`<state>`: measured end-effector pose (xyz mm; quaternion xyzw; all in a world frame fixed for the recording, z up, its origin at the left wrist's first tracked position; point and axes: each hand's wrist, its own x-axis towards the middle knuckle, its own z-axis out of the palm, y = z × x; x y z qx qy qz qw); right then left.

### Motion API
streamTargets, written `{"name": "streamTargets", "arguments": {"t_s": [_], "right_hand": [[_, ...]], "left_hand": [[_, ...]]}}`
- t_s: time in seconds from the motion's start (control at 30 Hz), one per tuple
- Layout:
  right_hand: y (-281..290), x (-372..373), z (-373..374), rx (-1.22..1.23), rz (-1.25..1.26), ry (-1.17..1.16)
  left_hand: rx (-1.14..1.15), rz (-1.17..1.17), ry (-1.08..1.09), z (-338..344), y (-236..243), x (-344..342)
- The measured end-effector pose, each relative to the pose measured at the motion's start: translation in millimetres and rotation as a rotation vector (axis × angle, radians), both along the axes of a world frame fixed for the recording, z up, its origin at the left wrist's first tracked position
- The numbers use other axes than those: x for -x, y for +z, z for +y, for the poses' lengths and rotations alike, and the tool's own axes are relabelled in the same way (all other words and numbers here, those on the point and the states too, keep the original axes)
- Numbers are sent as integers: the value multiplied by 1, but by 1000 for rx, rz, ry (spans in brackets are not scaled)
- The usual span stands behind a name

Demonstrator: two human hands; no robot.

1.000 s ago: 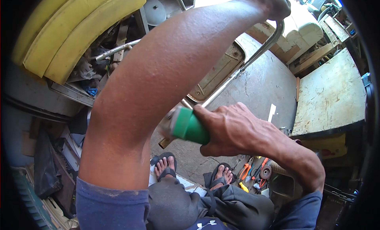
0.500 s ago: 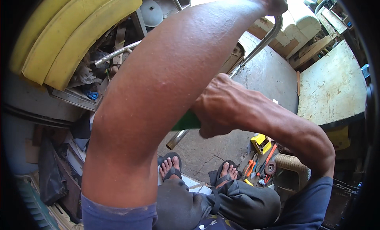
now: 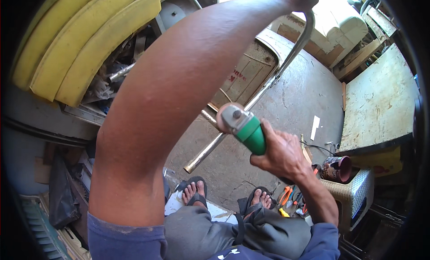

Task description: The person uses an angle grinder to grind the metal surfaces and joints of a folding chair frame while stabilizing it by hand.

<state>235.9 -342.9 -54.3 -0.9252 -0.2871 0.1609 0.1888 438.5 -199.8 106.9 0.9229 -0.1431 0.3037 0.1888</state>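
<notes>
High in the picture my left hand (image 3: 303, 1) grips the bent metal tube frame (image 3: 299, 41), my forearm crossing much of the view. My right hand (image 3: 282, 153) is closed round a green angle grinder (image 3: 248, 132). The grinder's pale round disc (image 3: 221, 117) is over the frame's lower tubes, right of my left forearm; whether it touches them I cannot tell. A straight tube end (image 3: 195, 163) points down toward my feet. A rusty flat metal panel (image 3: 253, 74) with red markings sits behind the tubes.
Yellow curved pads (image 3: 67, 40) are stacked upper left above jumbled scrap. A pale board (image 3: 376, 98) stands right, white padded furniture (image 3: 340, 27) behind. Lower right are a woven-patterned stool (image 3: 360, 197), a stained can (image 3: 336, 168) and hand tools (image 3: 286, 197) on the floor. My sandalled feet are below.
Half a second ago the grinder was mostly hidden behind my left forearm; my right hand has since moved right and down, bringing the grinder's head and disc into view.
</notes>
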Motion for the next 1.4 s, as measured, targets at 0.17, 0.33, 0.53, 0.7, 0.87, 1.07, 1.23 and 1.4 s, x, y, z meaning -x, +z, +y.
{"name": "streamTargets", "arguments": {"t_s": [0.17,0.33,0.53,0.7,0.87,1.07,1.23,1.4], "right_hand": [[-31,54,-3,-197,116,148],[-76,31,-25,-296,62,-284],[-102,66,-12,-491,-24,-46],[-129,43,-15,-557,62,-357],[-150,55,-9,-732,-86,-299],[-176,64,1,-824,-60,-409],[-184,46,-3,-823,-39,-532],[-156,69,-12,-769,-142,-210]], "left_hand": [[-538,-230,114,-4,-5,-6],[-653,-318,138,-4,-16,-25],[-773,-396,252,5,-14,-49],[-813,-340,271,5,-12,-51],[-753,-308,285,4,-10,-63],[-8,-5,224,-26,-14,-55],[-21,-41,306,-6,-8,-74],[-102,-36,314,-20,-17,-83]]}}
